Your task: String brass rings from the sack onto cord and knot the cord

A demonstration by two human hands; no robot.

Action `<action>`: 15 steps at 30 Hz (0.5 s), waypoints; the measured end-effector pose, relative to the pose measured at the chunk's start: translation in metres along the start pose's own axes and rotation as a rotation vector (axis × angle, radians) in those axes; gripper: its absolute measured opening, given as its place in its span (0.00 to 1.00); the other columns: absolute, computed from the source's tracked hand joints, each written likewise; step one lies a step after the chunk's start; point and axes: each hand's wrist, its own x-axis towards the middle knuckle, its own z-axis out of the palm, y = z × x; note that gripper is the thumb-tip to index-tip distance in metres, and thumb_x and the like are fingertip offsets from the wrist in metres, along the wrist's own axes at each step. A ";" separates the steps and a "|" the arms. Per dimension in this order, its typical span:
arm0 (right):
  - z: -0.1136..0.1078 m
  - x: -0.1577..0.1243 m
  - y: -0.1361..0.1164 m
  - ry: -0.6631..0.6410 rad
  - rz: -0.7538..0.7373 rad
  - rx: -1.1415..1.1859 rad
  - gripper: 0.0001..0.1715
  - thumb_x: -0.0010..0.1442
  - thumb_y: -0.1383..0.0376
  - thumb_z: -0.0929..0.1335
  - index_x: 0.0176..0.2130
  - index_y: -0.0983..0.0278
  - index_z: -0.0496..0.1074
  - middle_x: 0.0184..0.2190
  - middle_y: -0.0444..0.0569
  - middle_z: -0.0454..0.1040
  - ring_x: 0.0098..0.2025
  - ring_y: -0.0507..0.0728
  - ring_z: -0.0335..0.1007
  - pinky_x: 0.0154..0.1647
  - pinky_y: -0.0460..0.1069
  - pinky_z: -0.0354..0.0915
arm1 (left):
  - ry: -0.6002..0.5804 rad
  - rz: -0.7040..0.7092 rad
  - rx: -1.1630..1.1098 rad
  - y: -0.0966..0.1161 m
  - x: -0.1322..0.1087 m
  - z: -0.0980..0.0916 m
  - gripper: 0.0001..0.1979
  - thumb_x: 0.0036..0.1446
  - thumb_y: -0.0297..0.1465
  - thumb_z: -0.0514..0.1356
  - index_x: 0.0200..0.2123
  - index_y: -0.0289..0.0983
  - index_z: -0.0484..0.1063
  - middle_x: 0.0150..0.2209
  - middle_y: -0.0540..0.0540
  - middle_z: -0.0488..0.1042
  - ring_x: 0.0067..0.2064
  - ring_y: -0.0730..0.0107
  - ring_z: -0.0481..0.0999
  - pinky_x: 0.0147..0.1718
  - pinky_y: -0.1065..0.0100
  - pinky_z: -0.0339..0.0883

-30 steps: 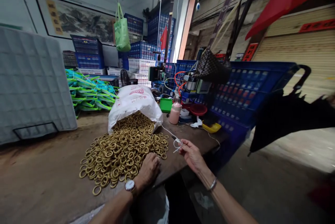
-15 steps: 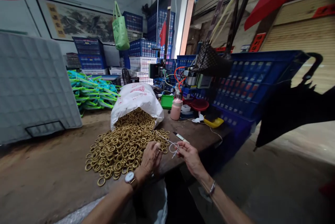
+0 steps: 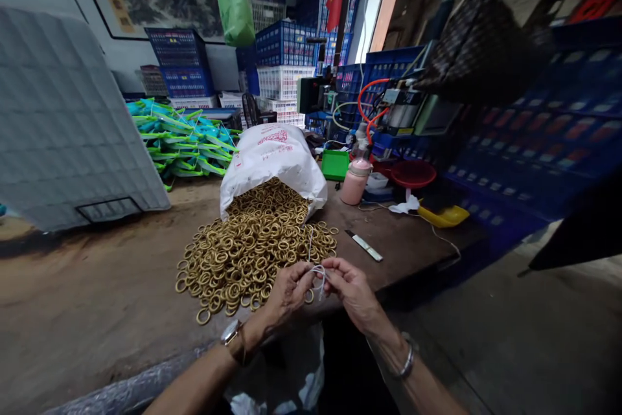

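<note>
A thin white cord [image 3: 319, 270] is looped between my two hands at the table's front edge. My left hand [image 3: 290, 287], with a watch on its wrist, pinches the cord at the loop's left side. On the other side my right hand [image 3: 350, 287] pinches it between thumb and fingers. One strand runs up from the loop over the pile, and short ends hang below it. Just beyond my left hand lies a heap of brass-coloured rings [image 3: 247, 253], spilling from a white woven sack [image 3: 276, 159] that lies on its side.
A box cutter [image 3: 364, 246] lies on the table [image 3: 121, 285] right of the rings. Behind it stand a pink bottle [image 3: 355, 182], a green tray [image 3: 335, 165], a red dish [image 3: 413, 173] and a yellow scoop-like piece [image 3: 444, 214]. Blue crates [image 3: 544, 143] flank the table's right side.
My left hand has moved from the edge of the rings to the cord and now pinches it beside my right hand. The view has tilted downward.
</note>
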 end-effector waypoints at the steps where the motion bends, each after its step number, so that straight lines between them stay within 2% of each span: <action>1: 0.000 0.001 0.000 -0.025 0.015 0.014 0.15 0.48 0.59 0.71 0.35 0.64 0.70 0.23 0.41 0.70 0.23 0.47 0.62 0.26 0.43 0.59 | 0.018 -0.029 -0.063 0.002 -0.001 -0.001 0.13 0.58 0.32 0.48 0.26 0.35 0.68 0.24 0.50 0.68 0.26 0.75 0.65 0.27 0.74 0.59; 6: 0.004 0.003 0.003 -0.089 0.039 0.053 0.16 0.49 0.59 0.70 0.38 0.64 0.70 0.24 0.42 0.69 0.24 0.48 0.62 0.26 0.44 0.60 | 0.069 -0.058 -0.121 0.003 0.001 -0.003 0.14 0.58 0.32 0.49 0.25 0.35 0.69 0.24 0.49 0.69 0.27 0.74 0.66 0.29 0.73 0.59; 10: 0.009 0.005 0.006 -0.112 0.042 0.068 0.17 0.49 0.59 0.70 0.38 0.65 0.69 0.25 0.43 0.70 0.24 0.48 0.62 0.26 0.44 0.61 | 0.142 -0.034 -0.015 -0.004 0.003 -0.004 0.12 0.57 0.30 0.49 0.25 0.35 0.68 0.23 0.50 0.68 0.25 0.75 0.65 0.27 0.74 0.59; 15: 0.016 0.010 0.010 -0.063 0.039 0.030 0.15 0.47 0.59 0.71 0.34 0.64 0.70 0.25 0.43 0.71 0.24 0.48 0.62 0.25 0.43 0.60 | 0.149 0.038 0.123 -0.013 0.004 -0.005 0.10 0.56 0.28 0.50 0.26 0.36 0.68 0.24 0.50 0.68 0.25 0.75 0.65 0.27 0.73 0.59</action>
